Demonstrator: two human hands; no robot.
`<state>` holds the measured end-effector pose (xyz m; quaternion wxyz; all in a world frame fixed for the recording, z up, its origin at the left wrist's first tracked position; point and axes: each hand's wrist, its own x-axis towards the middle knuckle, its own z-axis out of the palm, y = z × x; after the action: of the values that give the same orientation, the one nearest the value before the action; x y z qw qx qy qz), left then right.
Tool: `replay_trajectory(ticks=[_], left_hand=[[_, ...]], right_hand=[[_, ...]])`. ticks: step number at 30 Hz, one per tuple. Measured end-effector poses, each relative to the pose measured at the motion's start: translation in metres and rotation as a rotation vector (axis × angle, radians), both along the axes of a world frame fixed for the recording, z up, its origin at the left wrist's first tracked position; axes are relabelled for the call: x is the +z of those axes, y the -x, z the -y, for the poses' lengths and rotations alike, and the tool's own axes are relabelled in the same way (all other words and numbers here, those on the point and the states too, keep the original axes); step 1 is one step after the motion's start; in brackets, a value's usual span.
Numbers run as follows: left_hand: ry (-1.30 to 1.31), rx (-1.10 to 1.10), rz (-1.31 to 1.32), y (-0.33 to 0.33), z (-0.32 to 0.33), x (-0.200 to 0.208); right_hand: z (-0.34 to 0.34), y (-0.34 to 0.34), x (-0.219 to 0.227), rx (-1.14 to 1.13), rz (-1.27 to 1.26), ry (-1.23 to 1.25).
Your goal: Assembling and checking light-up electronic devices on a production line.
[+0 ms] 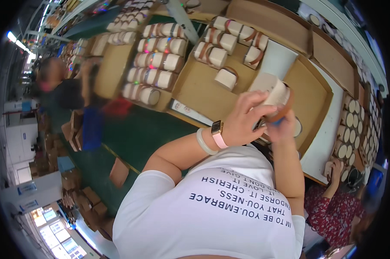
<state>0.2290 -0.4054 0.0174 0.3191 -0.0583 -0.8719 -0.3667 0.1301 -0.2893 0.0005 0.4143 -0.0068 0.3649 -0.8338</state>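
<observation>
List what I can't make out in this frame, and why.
All in the head view:
- Right hand: fingers blurred, partly hidden behind the beige cylinder, so their grip is unclear.
- Cylinder's lower end: covered by the left hand and right hand.
- Pale round thing: partly covered by the right hand and wrist.
- Red object: too blurred to identify.
- Watch: screen too small to read.

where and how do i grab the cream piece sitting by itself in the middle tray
Probably by the sides of its cream body, from the near side: bare tray lies in front, while other pieces sit behind. The brown strap curves along its upper right, so better avoided.
</observation>
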Motion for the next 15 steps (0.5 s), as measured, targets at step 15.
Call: replay_trajectory(ticks=[15], left_hand=[[-2.106, 0.933, 0.072, -0.151, 0.231, -0.193]], right_hand=[[-0.499, 0.130, 0.078, -0.519, -1.707, -0.154]])
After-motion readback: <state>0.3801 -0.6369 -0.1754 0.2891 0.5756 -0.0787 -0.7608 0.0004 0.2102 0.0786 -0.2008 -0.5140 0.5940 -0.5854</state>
